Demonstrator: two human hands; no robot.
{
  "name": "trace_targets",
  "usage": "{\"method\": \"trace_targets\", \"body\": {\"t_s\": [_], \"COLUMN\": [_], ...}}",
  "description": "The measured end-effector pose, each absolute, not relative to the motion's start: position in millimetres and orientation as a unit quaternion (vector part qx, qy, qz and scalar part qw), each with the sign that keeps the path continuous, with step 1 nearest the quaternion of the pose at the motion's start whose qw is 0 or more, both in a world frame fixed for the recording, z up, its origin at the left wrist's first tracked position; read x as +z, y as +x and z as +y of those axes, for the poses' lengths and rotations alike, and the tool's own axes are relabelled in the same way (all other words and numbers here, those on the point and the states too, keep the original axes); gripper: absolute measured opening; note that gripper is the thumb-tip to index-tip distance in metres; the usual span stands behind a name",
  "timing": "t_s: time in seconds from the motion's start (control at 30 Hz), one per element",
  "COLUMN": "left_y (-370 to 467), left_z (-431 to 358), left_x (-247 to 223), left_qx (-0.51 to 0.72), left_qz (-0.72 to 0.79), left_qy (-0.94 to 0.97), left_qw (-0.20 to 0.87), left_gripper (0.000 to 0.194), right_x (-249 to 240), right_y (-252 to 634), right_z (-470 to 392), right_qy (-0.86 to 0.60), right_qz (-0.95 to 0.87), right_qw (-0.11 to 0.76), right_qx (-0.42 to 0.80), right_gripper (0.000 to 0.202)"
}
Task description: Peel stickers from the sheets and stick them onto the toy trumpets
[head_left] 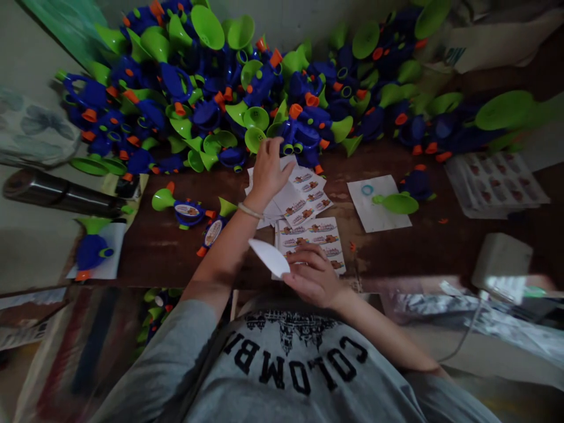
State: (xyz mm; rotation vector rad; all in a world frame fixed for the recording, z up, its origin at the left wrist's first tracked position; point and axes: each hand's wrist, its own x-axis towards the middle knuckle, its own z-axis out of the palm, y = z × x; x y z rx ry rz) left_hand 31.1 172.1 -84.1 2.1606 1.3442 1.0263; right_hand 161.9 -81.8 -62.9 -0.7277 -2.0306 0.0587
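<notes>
My left hand point(269, 173) reaches forward to the front of a heap of blue, green and orange toy trumpets point(259, 82). Its thumb stands apart from the fingers, whose tips are beside a blue toy; whether they touch it I cannot tell. Closer to my body, my right hand point(315, 279) pinches a curved white piece of paper point(269, 258) by one end. Beneath that hand lies a sticker sheet point(328, 229) with colourful printed labels. More sheets point(304, 194) are loosely piled under my left wrist. Two toy trumpets with oval labels point(187, 211) rest left of my forearm.
A dark flask point(61, 192) lies at the left, above a toy trumpet point(92, 249) on white paper. To the right are a white sheet point(374, 214) with a blue ring, another toy, stacked sticker sheets point(497, 182) and a pale box with a cable point(502, 267).
</notes>
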Motion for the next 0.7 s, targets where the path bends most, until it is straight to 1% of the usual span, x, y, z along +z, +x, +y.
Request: {"method": "trace_targets", "body": {"t_s": [0.07,0.1,0.13,0.17,0.23,0.27,0.33,0.4,0.43,0.5,0.57,0.63,0.7], "left_y": [43.7,50.3,56.2,60.7,63.3,61.0,50.2,34.7,26.7,12.3,1.5,-5.2,-6.5], "left_z": [200.6,213.2,223.9,232.1,239.5,238.6,229.1,212.9,204.2,188.4,175.9,162.3,139.4], "left_x": [-85.7,-85.9,-85.5,-84.4,-79.9,-76.7,-69.3,-61.7,-58.0,-50.8,-42.9,-33.9,-25.2], "left_qx": [0.403,0.405,0.397,0.382,0.351,0.344,0.367,0.438,0.484,0.574,0.655,0.712,0.711], "left_qz": [0.471,0.474,0.481,0.492,0.518,0.528,0.529,0.502,0.486,0.466,0.471,0.475,0.447], "left_qy": [0.762,0.759,0.756,0.756,0.754,0.750,0.741,0.721,0.703,0.644,0.555,0.446,0.354], "left_qw": [0.187,0.191,0.197,0.202,0.203,0.199,0.191,0.189,0.191,0.196,0.205,0.260,0.410], "left_gripper": [0.080,0.086,0.089,0.086,0.067,0.057,0.046,0.044,0.044,0.044,0.042,0.038,0.033], "right_x": [-63.0,-61.4,-58.6,-55.2,-48.1,-45.3,-42.5,-43.1,-43.9,-45.3,-45.1,-43.8,-42.9], "right_y": [157.8,156.3,155.3,155.2,158.2,161.5,170.7,181.7,187.1,196.4,202.6,205.4,205.0], "right_z": [-80.8,-80.7,-81.0,-81.4,-81.4,-80.1,-73.5,-62.4,-56.2,-45.1,-38.3,-35.7,-34.8], "right_qy": [-0.311,-0.312,-0.313,-0.321,-0.367,-0.399,-0.426,-0.402,-0.388,-0.383,-0.392,-0.390,-0.379], "right_qz": [-0.815,-0.809,-0.804,-0.797,-0.774,-0.752,-0.696,-0.642,-0.616,-0.576,-0.553,-0.556,-0.568], "right_qw": [0.488,0.497,0.505,0.511,0.512,0.520,0.571,0.649,0.682,0.718,0.730,0.730,0.727], "right_qx": [0.029,0.027,0.027,0.033,0.062,0.079,0.089,0.073,0.069,0.080,0.091,0.083,0.071], "right_gripper": [0.041,0.039,0.037,0.036,0.036,0.040,0.062,0.088,0.095,0.095,0.093,0.096,0.102]}}
